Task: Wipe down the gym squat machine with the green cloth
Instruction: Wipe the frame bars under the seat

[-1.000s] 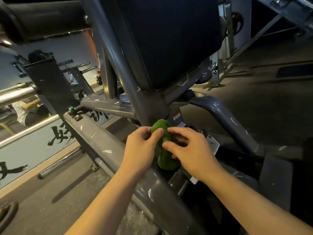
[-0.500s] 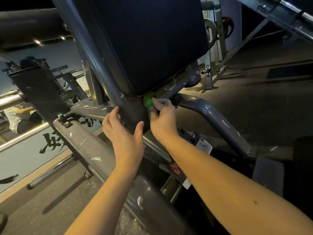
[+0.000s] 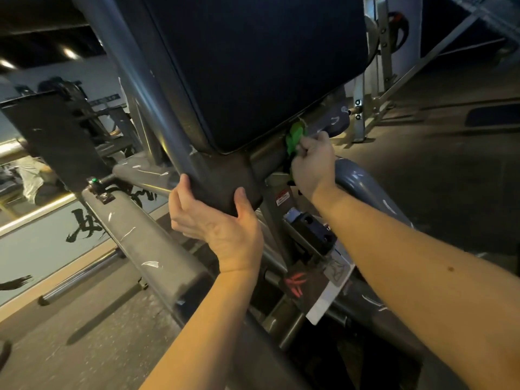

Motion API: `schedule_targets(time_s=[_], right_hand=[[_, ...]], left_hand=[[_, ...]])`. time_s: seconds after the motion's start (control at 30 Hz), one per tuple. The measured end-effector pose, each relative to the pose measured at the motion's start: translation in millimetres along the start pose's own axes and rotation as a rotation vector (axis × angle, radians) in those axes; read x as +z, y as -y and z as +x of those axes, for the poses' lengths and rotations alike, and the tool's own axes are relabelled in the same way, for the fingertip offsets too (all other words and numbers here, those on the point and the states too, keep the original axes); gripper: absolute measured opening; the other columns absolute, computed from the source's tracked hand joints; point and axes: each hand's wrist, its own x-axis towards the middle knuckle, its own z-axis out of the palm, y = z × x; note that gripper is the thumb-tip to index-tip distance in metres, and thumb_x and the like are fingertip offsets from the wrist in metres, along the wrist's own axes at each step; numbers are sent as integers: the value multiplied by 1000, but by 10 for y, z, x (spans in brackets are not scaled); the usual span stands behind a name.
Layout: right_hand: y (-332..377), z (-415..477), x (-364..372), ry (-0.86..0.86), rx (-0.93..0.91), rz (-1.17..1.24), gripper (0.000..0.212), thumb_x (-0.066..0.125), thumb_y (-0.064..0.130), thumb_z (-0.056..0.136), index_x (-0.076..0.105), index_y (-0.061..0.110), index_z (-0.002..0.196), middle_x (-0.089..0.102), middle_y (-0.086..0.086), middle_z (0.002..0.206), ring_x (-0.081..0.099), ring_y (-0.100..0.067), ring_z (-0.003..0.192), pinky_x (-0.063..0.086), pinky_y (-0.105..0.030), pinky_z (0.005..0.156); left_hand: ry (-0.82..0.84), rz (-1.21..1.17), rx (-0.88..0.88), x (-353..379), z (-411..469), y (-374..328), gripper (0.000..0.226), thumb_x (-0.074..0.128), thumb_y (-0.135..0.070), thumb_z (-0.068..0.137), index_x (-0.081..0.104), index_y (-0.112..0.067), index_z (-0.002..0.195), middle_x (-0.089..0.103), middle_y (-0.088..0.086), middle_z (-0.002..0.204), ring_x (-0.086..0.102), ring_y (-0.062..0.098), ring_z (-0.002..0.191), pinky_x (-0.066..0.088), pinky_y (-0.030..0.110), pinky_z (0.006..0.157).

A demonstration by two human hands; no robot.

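Under the dark back pad (image 3: pixel 253 66) of the squat machine (image 3: pixel 149 108): clutching the green cloth (image 3: pixel 294 137) bunched in the curled fingers of the right hand (image 3: pixel 312 164), pressed to the machine's metal just beneath the pad's lower edge — right below the upholstery. Bracing with the left hand (image 3: pixel 216 220) below the pad's bottom corner, thumb and fingers wrapped round the grey frame joint (image 3: pixel 222 178). Further below the pad's lower edge, a red-and-white warning label (image 3: pixel 282 197) on the metal.
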Motion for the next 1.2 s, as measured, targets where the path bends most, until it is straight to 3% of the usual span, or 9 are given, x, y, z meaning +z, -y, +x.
schedule_targets(time_s=[0.13,0.23,0.57,0.67,0.77,0.87,0.97,1.1,1.2], right_hand=[[185,-405,163,33,-237,-39,15,62,23,99,57,38,100,56,-7,120,59,-7,102,52,-25,98],[139,-576,198,41,-305,-81,12,64,21,99,70,13,104,49,-4,110,46,5,88,39,-3,86],[24,246,38,-87,25,-186,22,52,16,104,67,0,108,49,-8,126,59,-21,103,37,-18,90],[52,-159,123,15,-100,-123,19,56,15,101,62,3,116,52,-7,126,56,-14,105,45,-21,96],[-4,-372,105,132,-222,-177,21,55,16,102,64,4,116,46,-2,122,50,-7,101,40,-8,87],[-27,9,23,94,-88,-139,19,55,13,102,60,6,119,48,-4,127,54,-13,107,44,-22,98],[-112,471,-14,-38,147,-81,12,58,20,100,54,9,101,61,-9,116,62,-20,100,47,-29,84],[-231,727,-8,-120,407,21,34,63,27,95,60,3,119,67,-10,109,66,-26,104,49,-29,82],[-153,409,66,-44,195,-108,29,61,24,99,62,2,118,56,-9,122,57,-24,113,48,-35,98]], left_hand=[[-37,-16,8,7,-9,-5,85,78,-25,76,37,0,147,37,18,146,29,21,132,17,33,118],[-59,-13,18,21,-4,5,85,79,-22,75,39,1,146,38,20,144,25,16,130,10,22,116],[-65,-21,3,13,-4,-20,83,80,-21,75,40,2,144,39,21,142,26,18,129,18,28,116],[-68,-17,7,12,-7,-28,83,81,-20,74,40,3,143,40,22,142,25,16,131,10,20,117],[-87,-3,8,28,-7,-34,83,81,-20,74,40,3,143,40,22,142,26,17,131,21,34,119],[-86,-1,10,52,-4,-27,83,80,-20,74,40,3,143,39,23,142,32,27,129,30,53,113],[-76,13,41,56,-6,6,83,79,-23,76,40,6,143,40,25,141,34,34,129,30,51,113],[-64,8,34,27,-8,6,83,78,-24,76,39,5,144,39,24,141,32,29,130,24,39,115],[-65,-16,15,17,-8,-15,83,79,-21,77,38,3,145,38,23,143,27,19,129,28,46,115]])
